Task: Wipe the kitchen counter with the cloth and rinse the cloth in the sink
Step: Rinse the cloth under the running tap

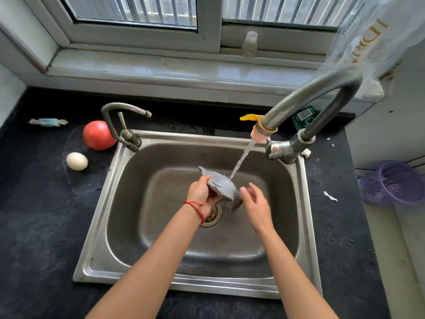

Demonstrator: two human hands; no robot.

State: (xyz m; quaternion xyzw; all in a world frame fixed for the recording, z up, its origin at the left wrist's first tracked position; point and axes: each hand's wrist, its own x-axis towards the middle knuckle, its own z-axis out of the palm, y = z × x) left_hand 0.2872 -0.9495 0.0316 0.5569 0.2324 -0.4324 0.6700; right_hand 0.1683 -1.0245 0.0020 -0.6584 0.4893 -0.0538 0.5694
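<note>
From the head view I see the steel sink (110, 203) set in the dark counter (41, 226), its basin holding no dishes, only the drain (213, 217) at its middle and the stream of water (241, 157) falling from the tall faucet (310, 95) at the sink's far right corner. The grey cloth (222, 186) is over the basin, just above the drain, with the water landing on its upper edge. My left hand (202, 196) grips the cloth from the sink's left side, fingers curled and pressed around a bunched fold, a red string on the wrist. My right hand (256, 203) sits just beside the cloth's right end, fingers spread and loose; I cannot tell whether the fingertips touch the fabric. Both forearms reach in over the sink's near rim. Left of the sink, a tomato (99, 135) and an egg (77, 161) lie on the counter near a smaller tap (124, 120). Right of the sink, a purple basket (393, 183) lies tipped beyond the counter's edge.
</note>
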